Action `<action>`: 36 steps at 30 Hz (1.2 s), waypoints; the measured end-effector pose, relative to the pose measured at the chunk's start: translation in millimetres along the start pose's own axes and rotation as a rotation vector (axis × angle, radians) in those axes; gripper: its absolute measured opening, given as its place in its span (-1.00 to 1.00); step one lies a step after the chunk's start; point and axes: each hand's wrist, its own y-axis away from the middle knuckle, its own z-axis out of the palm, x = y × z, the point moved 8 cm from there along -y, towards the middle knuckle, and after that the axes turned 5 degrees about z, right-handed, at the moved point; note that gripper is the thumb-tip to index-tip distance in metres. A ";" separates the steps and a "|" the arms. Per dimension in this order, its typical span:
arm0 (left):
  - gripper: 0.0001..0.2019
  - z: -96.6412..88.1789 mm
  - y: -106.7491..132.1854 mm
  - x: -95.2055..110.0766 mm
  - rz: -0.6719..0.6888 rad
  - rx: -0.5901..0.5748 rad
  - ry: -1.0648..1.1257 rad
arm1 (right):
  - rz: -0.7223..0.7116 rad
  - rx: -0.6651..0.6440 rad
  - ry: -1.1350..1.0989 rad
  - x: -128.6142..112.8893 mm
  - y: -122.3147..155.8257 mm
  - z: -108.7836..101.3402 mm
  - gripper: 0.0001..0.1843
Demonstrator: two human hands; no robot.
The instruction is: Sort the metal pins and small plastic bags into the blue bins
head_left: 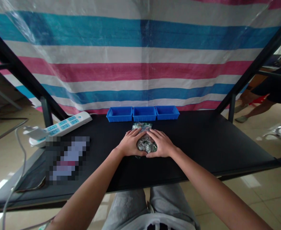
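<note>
A clear plastic bag (147, 143) lies on the black table, with small silvery and green parts showing through it. My left hand (131, 142) rests over its left side, fingers stretched out toward the far end and thumb near the close end. Over the right side lies my right hand (161, 142), also with its fingers extended. Between the two hands the middle of the bag shows, and its far end sticks out beyond my fingertips. The edges under my palms are hidden. Just behind the bag stand three blue trays: left (119, 119), middle (144, 118) and right (167, 117).
On the left lie a white power strip (70, 123) with a plugged-in adapter (36, 132) and a pixelated flat object (68, 159). A cable (23, 156) hangs over the left edge. A striped sheet (142, 70) hangs behind the table (202, 140). Another person (271, 86) is at far right.
</note>
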 end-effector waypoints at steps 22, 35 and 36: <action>-0.36 -11.7 -2.4 0.2 -0.108 0.171 0.097 | 0.095 0.190 -0.143 8.7 -11.1 -8.5 -0.18; -0.52 -14.7 -0.5 -8.9 -0.321 0.270 0.268 | 0.217 0.284 -0.251 12.6 -15.8 -10.5 -0.44; -0.52 -14.9 -0.2 -9.4 -0.348 0.272 0.272 | 0.225 0.289 -0.269 13.3 -16.3 -10.2 -0.44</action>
